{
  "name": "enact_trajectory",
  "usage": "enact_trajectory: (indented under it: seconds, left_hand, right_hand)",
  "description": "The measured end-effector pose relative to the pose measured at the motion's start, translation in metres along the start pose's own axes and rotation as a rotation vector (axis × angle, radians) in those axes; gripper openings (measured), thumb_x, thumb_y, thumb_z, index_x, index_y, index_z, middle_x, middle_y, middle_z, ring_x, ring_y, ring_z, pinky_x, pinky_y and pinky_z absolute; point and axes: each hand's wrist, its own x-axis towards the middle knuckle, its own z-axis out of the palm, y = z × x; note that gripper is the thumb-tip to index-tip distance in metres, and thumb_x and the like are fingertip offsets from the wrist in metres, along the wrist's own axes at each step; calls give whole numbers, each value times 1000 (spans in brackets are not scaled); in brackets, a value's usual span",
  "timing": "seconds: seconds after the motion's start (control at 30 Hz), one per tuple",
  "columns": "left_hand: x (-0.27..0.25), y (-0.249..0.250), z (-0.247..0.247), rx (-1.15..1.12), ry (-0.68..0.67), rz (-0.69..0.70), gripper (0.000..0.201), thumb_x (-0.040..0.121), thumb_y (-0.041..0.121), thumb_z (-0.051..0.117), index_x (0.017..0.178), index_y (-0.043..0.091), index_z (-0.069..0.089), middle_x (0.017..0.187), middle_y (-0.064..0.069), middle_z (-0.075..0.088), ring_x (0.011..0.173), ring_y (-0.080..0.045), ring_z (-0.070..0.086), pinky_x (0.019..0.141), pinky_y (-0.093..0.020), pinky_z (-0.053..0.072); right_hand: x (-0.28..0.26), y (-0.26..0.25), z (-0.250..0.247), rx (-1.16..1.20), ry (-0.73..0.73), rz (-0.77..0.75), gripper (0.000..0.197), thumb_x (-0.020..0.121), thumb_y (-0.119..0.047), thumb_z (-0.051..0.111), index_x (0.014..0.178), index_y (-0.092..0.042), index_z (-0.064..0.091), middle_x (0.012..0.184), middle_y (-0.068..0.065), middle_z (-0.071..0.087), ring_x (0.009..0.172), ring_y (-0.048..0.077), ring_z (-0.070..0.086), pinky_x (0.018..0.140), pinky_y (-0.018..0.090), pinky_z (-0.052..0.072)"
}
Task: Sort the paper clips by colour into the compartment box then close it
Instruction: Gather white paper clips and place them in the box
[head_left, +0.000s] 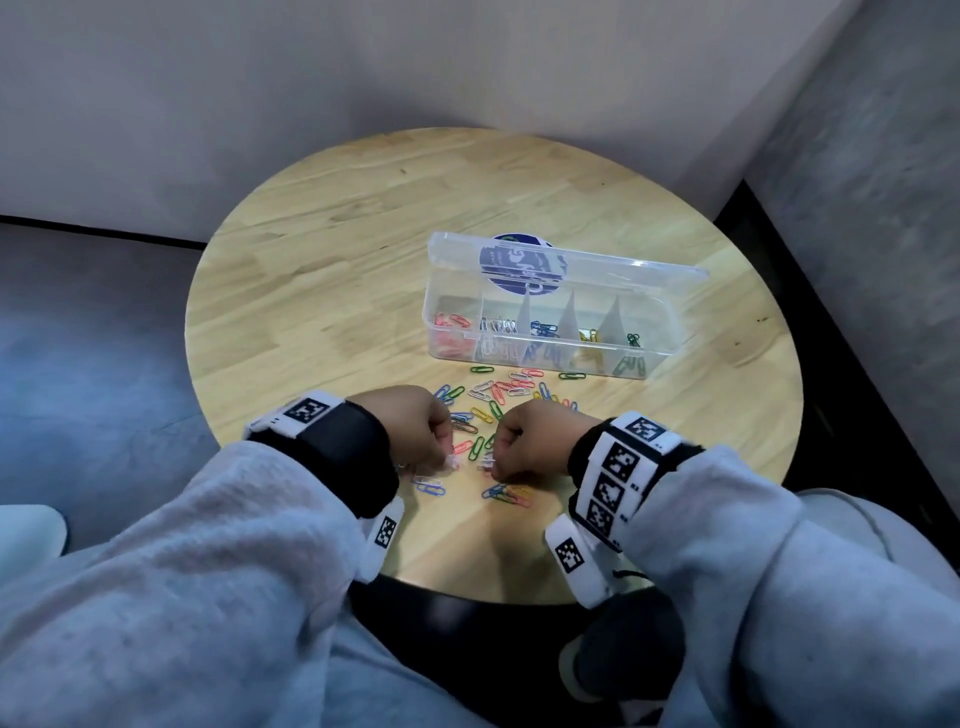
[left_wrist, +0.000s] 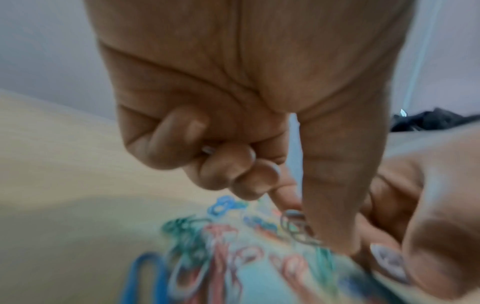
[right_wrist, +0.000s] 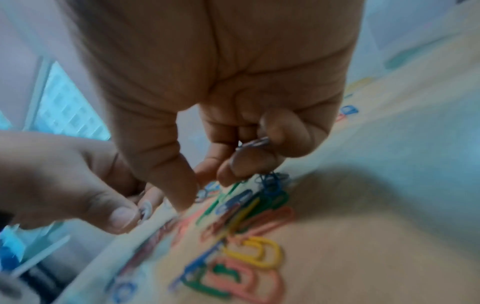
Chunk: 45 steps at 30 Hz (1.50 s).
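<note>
The clear compartment box stands open at the table's right middle, its lid upright behind. Its compartments hold red, white, blue, yellow and green clips. Loose coloured paper clips lie scattered between the box and my hands. My left hand is down on the pile; a white clip is tucked in its curled fingers, and thumb and forefinger pinch another pale clip. My right hand is close beside it, with white clips held in its curled fingers and its thumb tip down on the table.
The round wooden table stands in a corner between grey walls. Its front edge is just under my wrists. A tangle of blue, red and yellow clips lies near that edge. A dark shoe shows below the table.
</note>
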Motion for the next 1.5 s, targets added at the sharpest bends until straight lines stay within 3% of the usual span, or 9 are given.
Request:
enact_trajectory:
  seconds: [0.1, 0.3, 0.47, 0.67, 0.83, 0.93, 1.03, 1.2, 1.5]
  left_hand:
    - [-1, -5, -15, -95, 71, 61, 15, 80, 25, 70, 71, 22, 58, 68, 7, 59, 65, -11, 51, 67, -27, 42]
    - [-5, -7, -28, -616, 94, 103, 24, 84, -2, 62, 69, 12, 52, 62, -4, 54, 47, -4, 52, 47, -12, 43]
    - [-9, -9, -36, -933, 78, 52, 24, 89, -8, 49, 87, 13, 61, 54, 2, 57, 43, -5, 53, 43, -11, 45]
    - [-10, -4, -32, -1023, 38, -44, 28, 92, 2, 36, 75, 10, 56, 65, -6, 50, 40, -8, 52, 39, -12, 43]
    - [-6, 2, -24, -489, 30, -111, 21, 89, 22, 58, 72, 14, 49, 65, -2, 44, 51, -14, 37, 48, -22, 28]
    - [-6, -2, -16, -95, 10, -57, 20, 77, 35, 70, 73, 22, 57, 65, 6, 53, 61, -12, 45, 59, -25, 34]
    - [-7, 0, -9, -19, 13, -26, 13, 72, 27, 73, 73, 25, 61, 61, 11, 57, 63, -8, 52, 59, -22, 38]
    - [-3, 5, 2, 59, -85, -64, 16, 69, 15, 73, 74, 25, 61, 54, 9, 58, 51, -7, 53, 54, -16, 40]
    - [-1, 7, 8, 292, -88, -44, 14, 75, 17, 69, 74, 26, 57, 62, 14, 50, 57, 0, 44, 50, -17, 31]
  right_hand:
    - [3, 10, -7, 319, -64, 49, 24, 74, -9, 73, 59, -19, 58, 57, -3, 59, 53, 12, 50, 49, 23, 42]
    - [4, 25, -9, 835, -112, 44, 31, 83, 14, 54, 63, -8, 50, 44, 6, 57, 52, 19, 52, 35, 18, 39]
    - [7, 29, -11, 982, -87, 58, 31, 86, 17, 41, 77, -9, 56, 46, 2, 54, 43, 12, 51, 37, 17, 36]
    - [4, 26, -13, 1008, -98, 91, 35, 82, 15, 26, 69, -12, 45, 65, 8, 45, 48, 15, 49, 39, 19, 35]
    - [7, 23, -7, 672, -78, -13, 25, 86, 5, 54, 72, -15, 47, 65, 6, 52, 47, 13, 49, 41, 22, 35]
    - [9, 23, -5, 480, -55, -31, 24, 81, -10, 70, 67, -17, 52, 63, 5, 61, 48, 13, 47, 44, 22, 37]
    - [11, 25, -3, 582, -97, 25, 30, 80, -12, 72, 63, -15, 48, 46, 1, 58, 41, 12, 46, 42, 23, 35]
    - [11, 28, -8, 860, -51, 55, 38, 83, -6, 68, 60, -15, 38, 46, 3, 49, 37, 11, 45, 33, 17, 32]
    - [3, 14, -8, -18, -22, -127, 15, 78, -21, 73, 89, -29, 67, 56, -8, 43, 50, 4, 42, 53, 21, 35]
